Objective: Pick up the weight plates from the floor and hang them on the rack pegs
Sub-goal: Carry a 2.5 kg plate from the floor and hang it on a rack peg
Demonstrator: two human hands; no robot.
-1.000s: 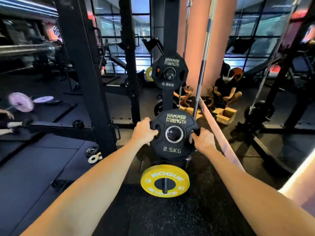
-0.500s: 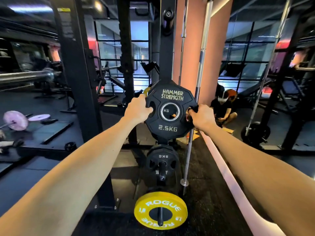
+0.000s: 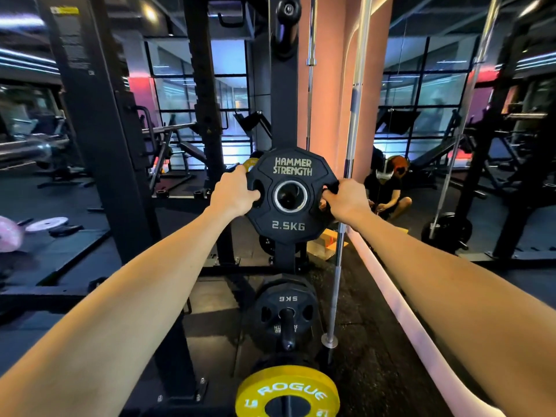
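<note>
Fingers of left hand and right hand hook the side slots of the black plate, gripping. Plate upright before the rack post, above the pegged lower plate. Judged light, rigid; slots suit.
</note>
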